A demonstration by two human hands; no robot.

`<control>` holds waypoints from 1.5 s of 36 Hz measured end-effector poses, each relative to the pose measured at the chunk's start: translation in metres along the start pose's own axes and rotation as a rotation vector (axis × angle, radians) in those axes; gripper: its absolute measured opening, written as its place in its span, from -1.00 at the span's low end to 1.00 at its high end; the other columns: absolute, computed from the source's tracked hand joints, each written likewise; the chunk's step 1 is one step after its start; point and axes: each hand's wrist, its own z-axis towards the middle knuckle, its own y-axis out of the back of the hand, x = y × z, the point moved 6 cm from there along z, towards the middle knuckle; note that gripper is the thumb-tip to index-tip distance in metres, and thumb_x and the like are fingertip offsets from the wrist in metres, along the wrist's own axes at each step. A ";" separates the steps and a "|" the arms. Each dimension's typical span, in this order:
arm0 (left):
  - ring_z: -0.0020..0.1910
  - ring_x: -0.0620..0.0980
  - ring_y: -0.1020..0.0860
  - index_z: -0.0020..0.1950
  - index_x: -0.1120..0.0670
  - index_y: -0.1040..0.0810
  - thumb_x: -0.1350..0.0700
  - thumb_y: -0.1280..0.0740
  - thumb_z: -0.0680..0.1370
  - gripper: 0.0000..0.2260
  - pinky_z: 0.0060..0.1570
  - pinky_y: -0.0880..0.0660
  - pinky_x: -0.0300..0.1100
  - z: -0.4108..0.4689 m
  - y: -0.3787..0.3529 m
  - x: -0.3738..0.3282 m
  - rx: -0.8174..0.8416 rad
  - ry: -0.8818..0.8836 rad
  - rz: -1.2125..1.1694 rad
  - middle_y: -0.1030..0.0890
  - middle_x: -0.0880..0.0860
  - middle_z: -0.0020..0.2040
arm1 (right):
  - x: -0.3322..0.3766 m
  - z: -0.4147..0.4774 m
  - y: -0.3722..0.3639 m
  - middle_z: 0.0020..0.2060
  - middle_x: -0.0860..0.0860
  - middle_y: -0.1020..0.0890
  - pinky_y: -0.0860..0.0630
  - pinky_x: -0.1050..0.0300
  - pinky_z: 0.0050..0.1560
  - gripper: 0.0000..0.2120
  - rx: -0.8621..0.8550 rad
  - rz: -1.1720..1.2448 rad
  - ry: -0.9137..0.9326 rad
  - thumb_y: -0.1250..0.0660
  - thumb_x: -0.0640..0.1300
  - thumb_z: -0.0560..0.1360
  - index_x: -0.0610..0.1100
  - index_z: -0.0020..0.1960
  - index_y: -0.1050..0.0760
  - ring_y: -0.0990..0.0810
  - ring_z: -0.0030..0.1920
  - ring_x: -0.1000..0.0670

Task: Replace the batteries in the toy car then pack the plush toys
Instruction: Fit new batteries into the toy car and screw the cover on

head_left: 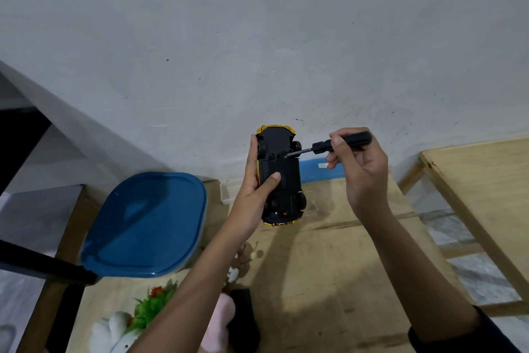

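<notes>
Over the table (329, 266), near its far edge, left hand (253, 183) grips the upturned car (287, 168); right hand (362, 172) curls round a screwdriver (350, 140), tip on its underside. Plush toys (111, 329) lie at the near-left corner.

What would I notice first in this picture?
The upside-down yellow car, held up in the middle by the left hand. The right hand holds a black screwdriver with its tip on the car's underside. A big blue lid sits at the lower left.

Left hand (259, 181) grips upturned toy car (279, 175); right hand (357, 169) holds screwdriver (337, 144), tip seemingly on screw.
</notes>
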 end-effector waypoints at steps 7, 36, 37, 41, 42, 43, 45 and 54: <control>0.22 -0.26 -0.48 0.38 -0.39 0.03 0.24 -0.16 0.61 -0.37 0.04 -0.50 -0.35 0.000 -0.002 -0.001 0.002 -0.003 0.015 -0.29 -0.07 0.47 | 0.002 0.000 0.000 -0.24 -0.10 -0.52 -0.50 0.26 -0.30 -0.97 0.000 -0.001 -0.009 -0.27 -0.17 0.48 -0.11 -0.10 -0.48 -0.52 -0.36 0.10; 0.18 -0.38 -0.45 0.36 -0.42 0.03 0.23 -0.18 0.61 -0.37 0.02 -0.49 -0.41 -0.002 0.000 -0.004 -0.024 -0.023 0.089 -0.28 -0.19 0.41 | 0.011 0.000 0.006 -0.28 -0.01 -0.59 -0.63 0.12 -0.15 -0.77 0.017 -0.180 -0.008 -0.42 -0.28 0.41 -0.08 -0.01 -0.47 -0.68 -0.29 -0.01; 0.20 -0.37 -0.45 0.34 -0.42 0.02 0.24 -0.18 0.61 -0.37 0.02 -0.48 -0.42 -0.002 0.000 -0.005 -0.028 -0.029 0.093 -0.26 -0.17 0.43 | 0.013 0.000 0.006 -0.28 -0.02 -0.60 -0.64 0.10 -0.15 -0.75 0.017 -0.211 -0.004 -0.44 -0.27 0.40 -0.03 -0.04 -0.46 -0.68 -0.29 -0.02; 0.35 -0.15 -0.37 0.30 -0.46 0.01 0.23 -0.18 0.61 -0.38 0.17 -0.45 -0.37 -0.002 0.002 -0.009 -0.047 -0.055 0.150 -0.21 -0.10 0.49 | 0.017 0.002 0.001 -0.30 -0.04 -0.61 -0.64 0.08 -0.25 -0.86 0.043 -0.352 0.021 -0.44 -0.19 0.41 -0.13 -0.14 -0.48 -0.67 -0.34 0.01; 0.36 -0.13 -0.36 0.30 -0.47 0.01 0.22 -0.18 0.61 -0.37 0.25 -0.43 -0.29 -0.001 0.004 -0.009 -0.058 -0.059 0.169 -0.21 -0.10 0.49 | 0.016 0.003 0.000 -0.32 -0.01 -0.61 -0.64 0.09 -0.28 -0.85 0.057 -0.381 0.006 -0.43 -0.16 0.42 -0.16 -0.16 -0.47 -0.65 -0.36 0.01; 0.37 -0.11 -0.35 0.31 -0.49 0.00 0.20 -0.19 0.61 -0.36 0.32 -0.39 -0.16 -0.001 0.005 -0.008 -0.068 -0.060 0.191 -0.21 -0.11 0.49 | 0.015 0.004 -0.001 -0.34 0.00 -0.60 -0.62 0.11 -0.30 -0.83 0.074 -0.419 -0.013 -0.41 -0.12 0.44 -0.19 -0.17 -0.46 -0.64 -0.38 0.00; 0.39 -0.06 -0.34 0.30 -0.56 0.00 0.12 -0.23 0.60 -0.37 0.39 -0.32 0.05 0.000 0.009 -0.007 -0.083 -0.059 0.243 -0.24 -0.12 0.47 | 0.014 0.005 -0.003 -0.36 -0.01 -0.57 -0.59 0.17 -0.35 -0.77 0.117 -0.480 -0.048 -0.35 -0.05 0.48 -0.21 -0.16 -0.44 -0.61 -0.40 0.00; 0.29 -0.29 -0.30 0.38 -0.49 0.07 -0.10 -0.20 0.53 -0.42 0.41 -0.25 0.09 0.001 0.016 -0.007 -0.041 -0.048 0.402 -0.29 -0.42 0.17 | 0.026 0.013 -0.018 -0.16 0.03 -0.52 -0.60 -0.10 -0.10 -0.91 0.311 -0.494 -0.025 -0.29 -0.22 0.51 -0.13 -0.02 -0.40 -0.60 -0.11 -0.01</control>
